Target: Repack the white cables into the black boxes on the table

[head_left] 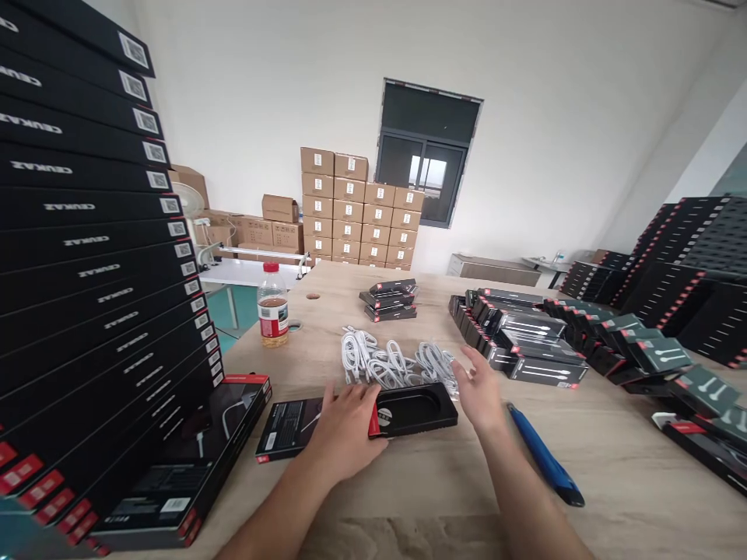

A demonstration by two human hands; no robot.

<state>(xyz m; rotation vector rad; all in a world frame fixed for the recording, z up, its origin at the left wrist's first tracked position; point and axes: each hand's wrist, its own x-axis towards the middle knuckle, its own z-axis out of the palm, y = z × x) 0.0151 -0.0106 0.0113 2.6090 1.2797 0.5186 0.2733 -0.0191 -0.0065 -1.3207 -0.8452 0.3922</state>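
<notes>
A black box sleeve [285, 426] lies on the wooden table, with a black inner tray [412, 410] drawn out of its right end. My left hand [348, 424] rests over the join of the two, its fingers wrapped over the box. Just right of the tray, my right hand [479, 386] is raised with thumb and fingers apart, holding nothing, beside the white coiled cables [435, 364]. More coiled white cables [365, 354] lie behind the tray.
Tall stacked black boxes [105, 272] stand at left, near a bottle [273, 307]. Small black boxes [390, 299] lie behind the cables. Rows of boxes [525, 334] and a blue cutter [542, 455] are at right.
</notes>
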